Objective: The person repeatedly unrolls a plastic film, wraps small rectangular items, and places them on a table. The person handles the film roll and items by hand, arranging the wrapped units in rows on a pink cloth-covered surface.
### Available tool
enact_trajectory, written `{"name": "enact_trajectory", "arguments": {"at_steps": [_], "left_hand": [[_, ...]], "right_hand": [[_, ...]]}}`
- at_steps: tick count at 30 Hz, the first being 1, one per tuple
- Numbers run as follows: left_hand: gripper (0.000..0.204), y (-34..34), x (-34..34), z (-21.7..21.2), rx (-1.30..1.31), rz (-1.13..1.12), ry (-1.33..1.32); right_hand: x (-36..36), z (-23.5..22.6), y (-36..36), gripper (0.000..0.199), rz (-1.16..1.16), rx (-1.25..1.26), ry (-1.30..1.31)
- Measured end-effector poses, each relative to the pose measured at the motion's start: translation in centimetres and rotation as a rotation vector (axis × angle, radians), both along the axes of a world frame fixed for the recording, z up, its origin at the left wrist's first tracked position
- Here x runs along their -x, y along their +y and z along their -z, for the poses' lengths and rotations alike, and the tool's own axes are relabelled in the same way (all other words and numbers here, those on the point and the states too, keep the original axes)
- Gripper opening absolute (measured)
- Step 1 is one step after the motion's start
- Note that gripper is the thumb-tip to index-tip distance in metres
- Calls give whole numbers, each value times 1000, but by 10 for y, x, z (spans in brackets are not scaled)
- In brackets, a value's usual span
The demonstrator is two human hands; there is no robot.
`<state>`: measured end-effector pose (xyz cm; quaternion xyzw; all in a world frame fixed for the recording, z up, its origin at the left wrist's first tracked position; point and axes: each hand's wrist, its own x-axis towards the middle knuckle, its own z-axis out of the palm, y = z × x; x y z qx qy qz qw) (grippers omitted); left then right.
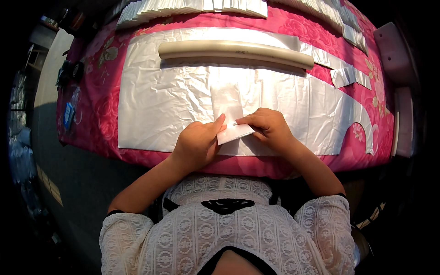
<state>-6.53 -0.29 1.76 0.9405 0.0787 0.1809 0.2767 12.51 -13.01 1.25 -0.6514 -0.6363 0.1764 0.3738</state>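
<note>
A folded white strip [230, 112] of thin, slightly see-through material lies near the front edge of the table, its near end doubled over into a short flap. My left hand [198, 141] grips the flap's left side, thumb on top and fingers partly hidden beneath. On the right side, my right hand [269, 126] pinches the same strip between thumb and bent fingers. Under both hands spreads a wide, wrinkled white sheet [151, 101]. Beyond the strip, a long cream-coloured tube [233, 48] rests across the sheet. Whether the strip is plastic or cloth I cannot tell.
Rows of folded white pieces [183, 8] line the far edge, and more [325, 17] stand at the far right. A small folded white piece [343, 77] lies on the right. The table has a pink floral cloth [103, 101]. A blue packet [68, 115] sits at the left.
</note>
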Motion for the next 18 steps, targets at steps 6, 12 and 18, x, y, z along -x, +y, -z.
{"name": "enact_trajectory", "arguments": {"at_steps": [6, 12, 18], "left_hand": [[65, 16, -25, -10, 528, -285, 153], [67, 22, -37, -17, 657, -401, 237], [69, 13, -36, -13, -231, -328, 17]], "right_hand": [[-3, -23, 33, 31, 289, 545, 336], [-13, -22, 47, 35, 281, 681, 336], [-16, -26, 54, 34, 267, 761, 348]]}}
